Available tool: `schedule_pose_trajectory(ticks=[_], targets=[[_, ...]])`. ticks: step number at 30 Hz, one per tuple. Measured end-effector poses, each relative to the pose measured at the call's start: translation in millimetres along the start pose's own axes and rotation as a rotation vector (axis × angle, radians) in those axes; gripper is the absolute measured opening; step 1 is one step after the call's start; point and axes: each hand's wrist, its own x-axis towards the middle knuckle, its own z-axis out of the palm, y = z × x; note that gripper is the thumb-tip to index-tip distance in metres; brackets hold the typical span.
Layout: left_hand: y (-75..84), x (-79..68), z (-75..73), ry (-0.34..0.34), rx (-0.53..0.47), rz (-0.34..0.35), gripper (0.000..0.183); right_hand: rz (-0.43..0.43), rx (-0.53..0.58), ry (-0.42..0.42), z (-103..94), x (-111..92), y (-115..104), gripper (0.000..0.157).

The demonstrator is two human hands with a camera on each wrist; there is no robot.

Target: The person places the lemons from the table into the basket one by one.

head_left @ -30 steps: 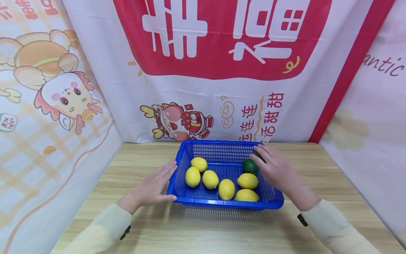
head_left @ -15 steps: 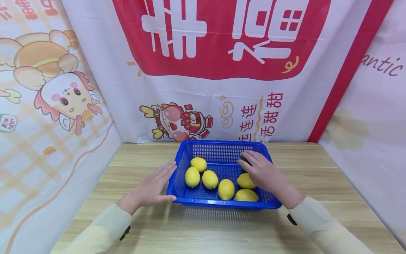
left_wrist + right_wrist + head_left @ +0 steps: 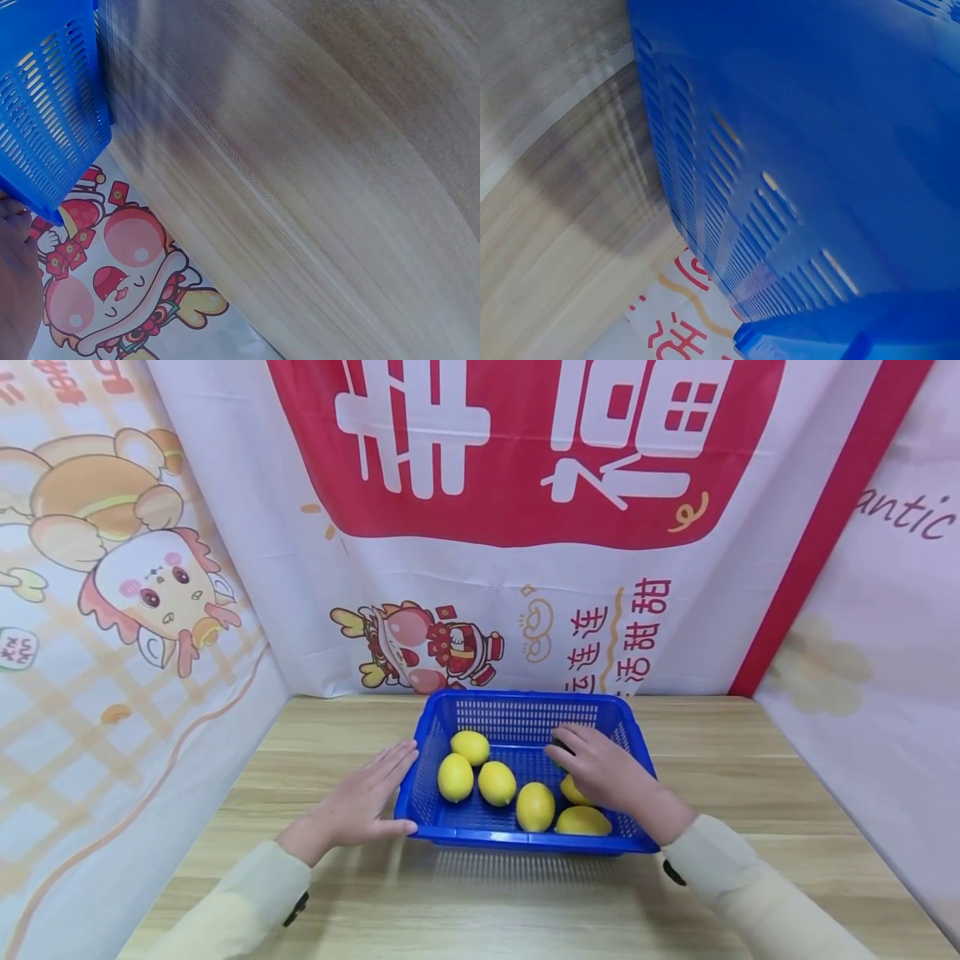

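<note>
A blue plastic basket point(image 3: 517, 839) with slotted walls stands on the wooden table in the head view. Several yellow lemons point(image 3: 497, 783) lie in it. My left hand point(image 3: 360, 802) rests against the left rim, fingers straight and thumb at the front corner. Over the basket's right half, the curved fingers of my right hand point(image 3: 600, 768) hold a dark green fruit point(image 3: 561, 746), mostly covered by the hand. Beneath that hand a lemon point(image 3: 573, 790) is partly hidden. The basket wall point(image 3: 742, 150) fills much of the right wrist view.
Wooden table surface point(image 3: 337, 902) extends around the basket on the near side and both flanks. A printed white and red cloth point(image 3: 525, 568) hangs directly behind the table. More printed cloth point(image 3: 112, 693) stands along the left side.
My right hand has moved left inside the basket, from the right rear corner toward the middle. The green fruit seen beside it earlier is now mostly covered. My left hand stays in place.
</note>
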Motion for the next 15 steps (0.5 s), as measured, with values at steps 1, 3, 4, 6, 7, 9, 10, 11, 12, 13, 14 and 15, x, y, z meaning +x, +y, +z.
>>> schedule_pose_trajectory(ticks=[1, 3, 4, 6, 7, 9, 10, 11, 12, 13, 14, 15], targets=[[0.0, 0.1, 0.0, -0.001, 0.002, 0.001, 0.1, 0.0, 0.005, -0.008, 1.0, 0.4, -0.2, 0.039], [-0.1, 0.2, -0.1, -0.004, 0.002, 0.0, 0.1, -0.002, 0.015, -0.021, 2.3, 1.2, -0.5, 0.04], [-0.2, 0.2, -0.1, -0.006, 0.0, 0.0, 0.1, -0.001, 0.019, -0.026, 2.9, 1.4, -0.6, 0.04], [-0.5, 0.3, -0.2, -0.008, -0.001, -0.002, 0.101, -0.003, 0.03, -0.032, 3.5, 1.9, -0.8, 0.042], [-0.4, 0.4, -0.5, -0.009, -0.001, -0.002, 0.101, -0.003, 0.034, -0.034, 3.6, 2.0, -0.8, 0.043], [-0.2, 0.5, -0.9, -0.009, -0.002, -0.002, 0.101, -0.005, 0.039, -0.039, 3.7, 2.2, -1.0, 0.044], [-0.2, 0.5, -1.1, -0.01, -0.002, -0.002, 0.101, -0.007, 0.041, -0.042, 3.6, 2.2, -1.2, 0.044], [0.0, 0.5, -1.3, -0.01, 0.0, -0.002, 0.101, -0.008, 0.041, -0.046, 3.6, 2.3, -1.3, 0.045], [0.1, 0.5, -1.5, -0.011, 0.0, -0.003, 0.1, -0.009, 0.039, -0.05, 3.8, 2.5, -1.4, 0.045], [0.3, 0.5, -1.6, -0.012, 0.0, -0.004, 0.1, -0.01, 0.036, -0.055, 4.0, 2.7, -1.5, 0.045], [0.5, 0.4, -1.6, -0.011, 0.0, -0.004, 0.1, -0.013, 0.035, -0.057, 4.2, 3.0, -1.7, 0.045], [0.7, 0.5, -1.7, -0.011, -0.001, -0.004, 0.1, -0.016, 0.033, -0.06, 4.5, 3.2, -1.8, 0.044]])
